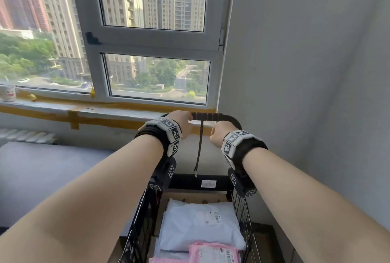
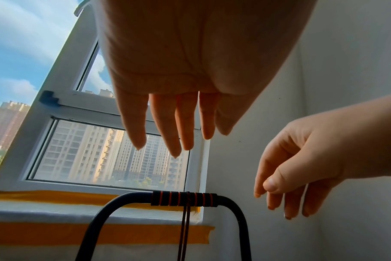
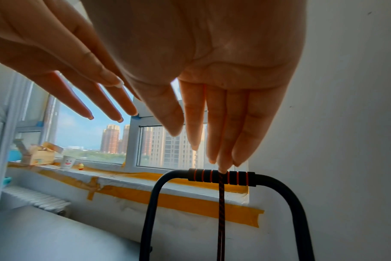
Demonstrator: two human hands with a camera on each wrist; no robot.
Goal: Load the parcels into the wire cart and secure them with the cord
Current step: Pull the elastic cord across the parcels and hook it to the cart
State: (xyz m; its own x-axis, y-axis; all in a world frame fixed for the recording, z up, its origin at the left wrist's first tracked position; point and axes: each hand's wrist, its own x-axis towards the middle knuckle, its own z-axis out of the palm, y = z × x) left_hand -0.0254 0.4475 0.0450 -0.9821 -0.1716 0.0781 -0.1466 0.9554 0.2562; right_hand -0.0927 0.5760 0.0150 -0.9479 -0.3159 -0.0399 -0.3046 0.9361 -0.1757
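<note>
My left hand point(image 1: 183, 123) and right hand point(image 1: 219, 134) are both up by the wire cart's handle point(image 1: 207, 116), the left near the left end of its black foam grip with orange rings, the right just below its right end. From the wrist cameras, the fingers of each hand hang straight and relaxed above the grip, gripping nothing; whether a fingertip of my right hand brushes the foam I cannot tell.

The cord point(image 1: 199, 146), dark with orange flecks, is looped around the middle of the grip, and its two strands hang straight down between my hands toward the wire cart point(image 1: 139, 226).

Inside the basket lie the parcels: a white poly mailer point(image 1: 200, 224) with a printed label on top, and a pink mailer point(image 1: 213, 253) overlapping its near edge.

The cart stands in the corner beside a grey wall point(image 1: 306, 72), under a window point(image 1: 152, 36) whose sill point(image 1: 63, 108) is edged with yellow tape. A paper cup point(image 1: 8, 93) with a smiling face sits at the sill's far left.
</note>
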